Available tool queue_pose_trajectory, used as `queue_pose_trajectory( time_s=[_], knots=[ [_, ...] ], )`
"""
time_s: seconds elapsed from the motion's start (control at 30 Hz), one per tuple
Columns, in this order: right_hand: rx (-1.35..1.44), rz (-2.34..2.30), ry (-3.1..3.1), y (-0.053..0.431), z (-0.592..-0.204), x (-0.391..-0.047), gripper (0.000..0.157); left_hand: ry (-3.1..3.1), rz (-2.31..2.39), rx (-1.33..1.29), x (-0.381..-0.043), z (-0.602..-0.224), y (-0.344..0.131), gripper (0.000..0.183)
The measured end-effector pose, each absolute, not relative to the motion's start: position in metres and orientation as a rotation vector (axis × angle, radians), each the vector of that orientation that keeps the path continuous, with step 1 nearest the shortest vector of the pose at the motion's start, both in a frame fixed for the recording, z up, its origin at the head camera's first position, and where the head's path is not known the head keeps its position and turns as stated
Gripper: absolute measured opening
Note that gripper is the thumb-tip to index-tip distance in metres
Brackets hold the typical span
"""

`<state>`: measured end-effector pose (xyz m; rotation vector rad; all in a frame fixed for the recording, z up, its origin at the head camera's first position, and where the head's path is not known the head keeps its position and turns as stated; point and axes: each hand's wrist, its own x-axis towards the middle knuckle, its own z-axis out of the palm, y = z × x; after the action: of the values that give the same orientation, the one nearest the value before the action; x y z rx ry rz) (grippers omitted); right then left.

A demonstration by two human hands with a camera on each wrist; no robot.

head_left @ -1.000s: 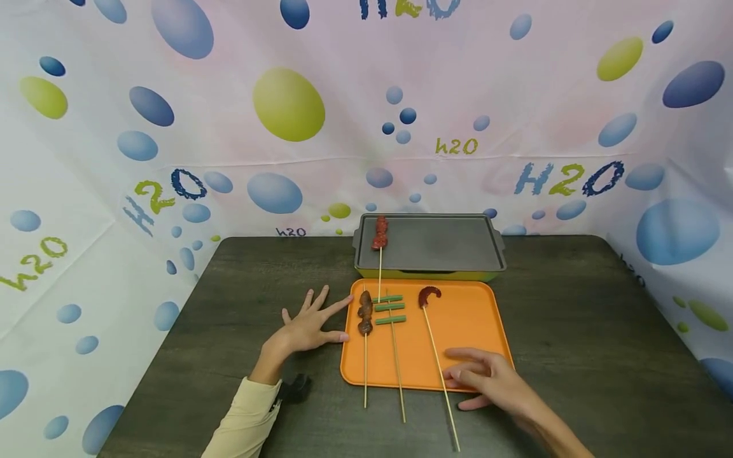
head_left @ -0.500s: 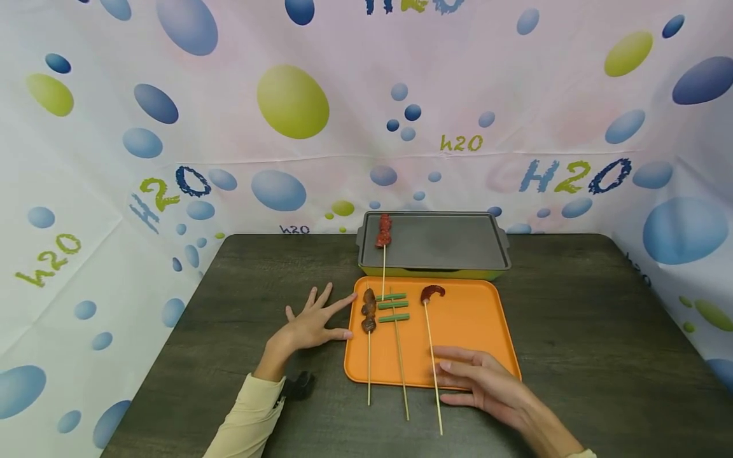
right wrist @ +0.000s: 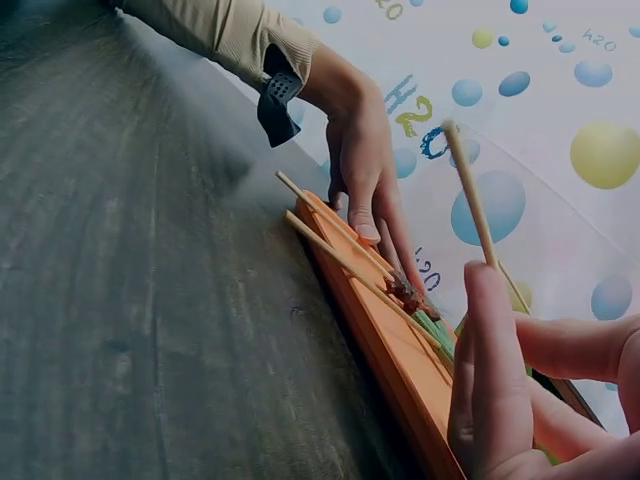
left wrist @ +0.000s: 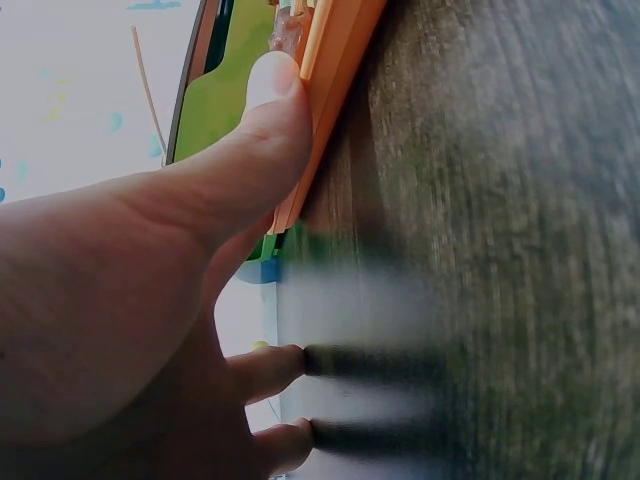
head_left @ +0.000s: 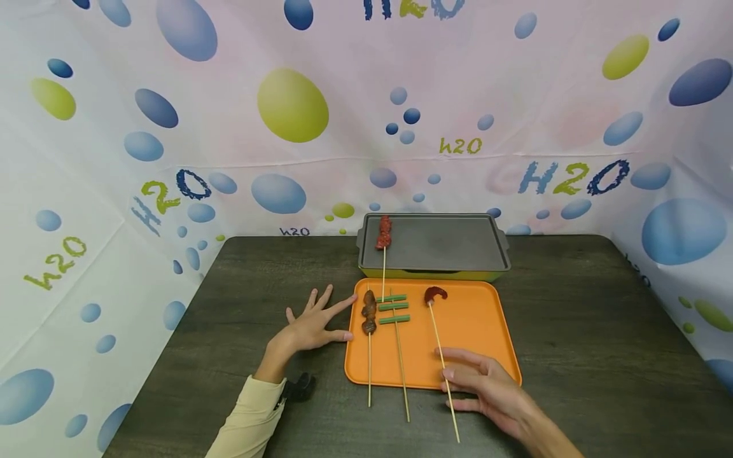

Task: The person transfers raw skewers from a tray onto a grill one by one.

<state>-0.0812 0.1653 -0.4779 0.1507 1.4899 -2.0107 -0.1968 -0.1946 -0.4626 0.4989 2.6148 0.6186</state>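
Note:
My right hand (head_left: 495,388) pinches the thin stick of a skewer (head_left: 436,331) over the tray's right part; a curled dark-red piece (head_left: 434,294) sits at its far end. In the right wrist view the stick's near end (right wrist: 470,190) rises above the thumb and fingers. Fingers spread, my left hand (head_left: 309,329) touches the left rim of the orange tray (head_left: 469,318) with index finger and thumb. Beside that hand on the tray lie a skewer of brown lumps (head_left: 369,313) and one with green stalks (head_left: 394,306) set crosswise, their sticks jutting over the front rim.
Behind the tray stands a dark grey griddle (head_left: 443,245) with a green base. On its left end lies a skewer of red chunks (head_left: 384,233), its stick reaching over the tray. A patterned curtain (head_left: 355,102) rises behind the dark wooden table (head_left: 561,305).
The near end of the right hand's skewer swung left, then back right, while its red tip stayed over much the same spot. My left hand has stayed at the tray's rim.

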Motion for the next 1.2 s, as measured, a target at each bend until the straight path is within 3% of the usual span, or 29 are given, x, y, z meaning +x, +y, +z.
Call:
queue_pose_trajectory(
  time_s=[0.23,0.43,1.2],
  knots=[
    [0.114,-1.996,1.586,0.165,-0.469,-0.073,0.066,2.607,0.626,0.499,-0.197,-0.465,-0.196,0.083],
    [0.062,-2.015,1.701,0.161,-0.46,-0.081,0.064,2.608,0.629,0.495,-0.197,-0.466,-0.194,0.082],
    [0.25,-2.3,1.604,0.113,-0.449,-0.189,0.051,2.627,0.605,0.492,-0.197,-0.464,-0.194,0.08]
  ],
)
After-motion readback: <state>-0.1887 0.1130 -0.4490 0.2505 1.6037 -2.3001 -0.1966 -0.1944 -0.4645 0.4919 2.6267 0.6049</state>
